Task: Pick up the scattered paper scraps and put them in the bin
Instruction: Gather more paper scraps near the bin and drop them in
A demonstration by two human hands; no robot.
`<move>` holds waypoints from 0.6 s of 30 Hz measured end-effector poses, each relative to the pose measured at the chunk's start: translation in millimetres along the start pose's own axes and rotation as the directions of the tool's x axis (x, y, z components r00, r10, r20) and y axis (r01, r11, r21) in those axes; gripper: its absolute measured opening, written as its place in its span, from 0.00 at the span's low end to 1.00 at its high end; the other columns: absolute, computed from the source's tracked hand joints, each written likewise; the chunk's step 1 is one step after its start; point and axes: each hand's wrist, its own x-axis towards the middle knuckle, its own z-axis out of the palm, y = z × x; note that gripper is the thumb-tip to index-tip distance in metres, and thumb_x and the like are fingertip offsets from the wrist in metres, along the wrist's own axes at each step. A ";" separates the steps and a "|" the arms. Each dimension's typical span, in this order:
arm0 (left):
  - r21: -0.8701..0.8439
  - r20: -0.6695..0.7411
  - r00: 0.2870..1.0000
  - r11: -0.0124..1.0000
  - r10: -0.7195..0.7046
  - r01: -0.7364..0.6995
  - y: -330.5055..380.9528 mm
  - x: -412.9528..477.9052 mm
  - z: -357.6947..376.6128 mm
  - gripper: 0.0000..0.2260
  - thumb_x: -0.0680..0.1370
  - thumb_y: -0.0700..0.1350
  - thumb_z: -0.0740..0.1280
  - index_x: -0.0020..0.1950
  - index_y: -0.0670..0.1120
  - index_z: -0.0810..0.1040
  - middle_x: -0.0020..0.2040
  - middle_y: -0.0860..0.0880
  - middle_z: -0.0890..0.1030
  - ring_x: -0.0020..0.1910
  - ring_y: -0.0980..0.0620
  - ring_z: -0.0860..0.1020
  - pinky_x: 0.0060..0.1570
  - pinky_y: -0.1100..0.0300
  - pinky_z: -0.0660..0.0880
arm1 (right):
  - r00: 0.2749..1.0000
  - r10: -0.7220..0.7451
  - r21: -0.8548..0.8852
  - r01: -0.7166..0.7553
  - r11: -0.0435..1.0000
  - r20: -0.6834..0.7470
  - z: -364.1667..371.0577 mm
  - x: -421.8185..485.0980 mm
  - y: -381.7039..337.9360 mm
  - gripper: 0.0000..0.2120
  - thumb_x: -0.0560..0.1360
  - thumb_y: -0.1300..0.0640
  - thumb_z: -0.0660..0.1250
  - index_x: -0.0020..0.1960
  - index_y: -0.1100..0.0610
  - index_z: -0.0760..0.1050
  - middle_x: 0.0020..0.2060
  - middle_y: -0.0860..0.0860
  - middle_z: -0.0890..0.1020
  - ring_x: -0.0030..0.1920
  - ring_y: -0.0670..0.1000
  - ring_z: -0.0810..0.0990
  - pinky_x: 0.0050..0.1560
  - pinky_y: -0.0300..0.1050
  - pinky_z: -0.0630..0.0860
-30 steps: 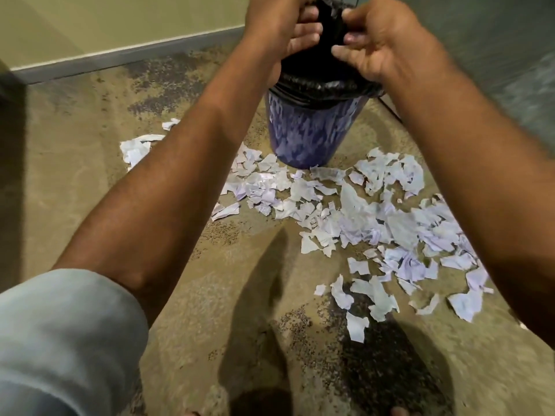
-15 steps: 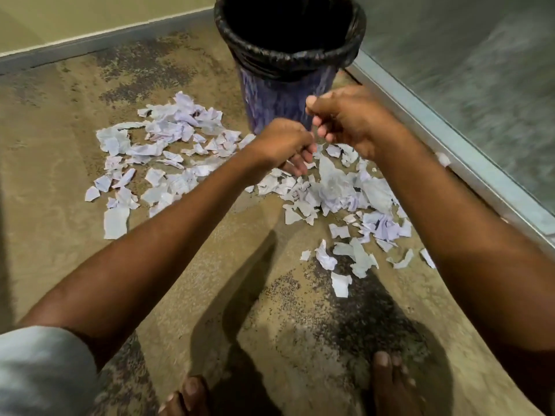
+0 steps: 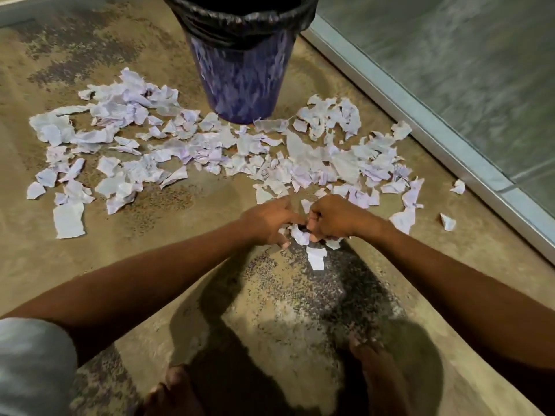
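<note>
Nearest the camera stand two bare feet, the left foot [image 3: 171,391] and the right foot [image 3: 377,373], on a mottled concrete floor [image 3: 150,265]. One grey sleeve [image 3: 33,364] shows at the lower left. Two bare forearms reach forward and the two hands meet low over the floor.

The right hand [image 3: 336,217] has its fingers curled tight around a small bunch of paper scraps [image 3: 303,151] taken from the near edge of the litter. The left hand [image 3: 267,220] touches the same bunch, one finger pointing across at the right hand and the others bent downward; whether it actually grips cannot be told. One lone scrap [image 3: 316,257] lies just on the near side of the hands.

Beyond the hands the scraps spread in a wide band across the floor, far too many to count, white with faint purple print. Two strays, a near stray [image 3: 447,222] and a far stray [image 3: 459,186], lie apart at the right near one metal floor track [image 3: 420,115].

Farthest off stands one blue bin [image 3: 240,76], upright, with one black liner [image 3: 249,18] folded over its rim, scraps touching its base.
</note>
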 end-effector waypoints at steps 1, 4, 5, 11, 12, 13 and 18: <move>0.008 -0.030 1.000 1.000 -0.010 0.010 -0.8 0.1 2.1 0.25 0.75 0.58 0.74 0.71 0.58 0.79 0.62 0.47 0.74 0.61 0.48 0.72 0.51 0.55 0.71 | 1.000 -0.020 -0.071 0.021 0.997 0.013 6.7 -1.1 4.3 0.10 0.69 0.61 0.83 0.46 0.58 0.83 0.41 0.54 0.87 0.39 0.51 0.85 0.39 0.47 0.79; 0.021 -0.127 0.992 1.000 0.011 -0.008 -2.3 0.3 11.4 0.12 0.77 0.49 0.76 0.61 0.54 0.85 0.59 0.49 0.79 0.62 0.47 0.75 0.54 0.54 0.74 | 0.998 -0.056 -0.210 0.059 0.976 0.021 26.7 -8.2 15.3 0.18 0.66 0.53 0.85 0.49 0.53 0.80 0.44 0.49 0.83 0.45 0.53 0.81 0.44 0.51 0.76; 0.013 -0.139 0.990 1.000 0.011 -0.009 -1.6 -0.4 12.9 0.10 0.78 0.48 0.76 0.59 0.52 0.85 0.59 0.49 0.80 0.62 0.48 0.76 0.55 0.55 0.73 | 0.998 -0.066 -0.230 0.065 0.971 0.002 34.0 -11.4 19.1 0.19 0.66 0.51 0.85 0.49 0.51 0.77 0.45 0.48 0.81 0.46 0.53 0.80 0.43 0.50 0.74; -0.059 -0.192 0.981 0.998 -0.008 -0.003 -4.5 -2.2 9.2 0.07 0.78 0.45 0.76 0.56 0.48 0.86 0.56 0.48 0.84 0.58 0.48 0.79 0.57 0.52 0.76 | 0.958 -0.219 -0.314 0.154 0.937 -0.183 76.8 -29.5 38.9 0.28 0.70 0.53 0.81 0.67 0.52 0.74 0.60 0.52 0.77 0.52 0.58 0.81 0.44 0.49 0.77; -0.077 -0.202 0.979 0.997 -0.015 -0.001 -4.8 -1.8 8.4 0.07 0.78 0.44 0.76 0.55 0.48 0.87 0.55 0.48 0.85 0.57 0.49 0.80 0.57 0.52 0.76 | 0.954 -0.226 -0.292 0.162 0.943 -0.198 79.3 -30.2 41.1 0.28 0.70 0.54 0.81 0.67 0.53 0.75 0.61 0.52 0.77 0.53 0.58 0.81 0.45 0.49 0.78; -0.105 -0.210 0.977 0.994 -0.030 0.008 -5.1 -0.9 7.5 0.06 0.78 0.44 0.76 0.55 0.48 0.87 0.55 0.49 0.85 0.56 0.49 0.81 0.56 0.52 0.77 | 0.954 -0.221 -0.259 0.166 0.952 -0.202 80.6 -29.7 43.1 0.26 0.71 0.55 0.80 0.66 0.53 0.76 0.60 0.52 0.78 0.53 0.57 0.81 0.46 0.48 0.77; -0.228 -0.229 0.965 0.971 -0.128 0.075 0.4 7.2 0.0 0.07 0.77 0.42 0.77 0.54 0.47 0.88 0.54 0.50 0.87 0.47 0.58 0.78 0.48 0.62 0.69 | 0.962 -0.182 -0.154 0.152 0.976 -0.206 78.7 -31.2 46.6 0.10 0.76 0.52 0.78 0.47 0.50 0.76 0.45 0.46 0.78 0.43 0.51 0.78 0.39 0.44 0.69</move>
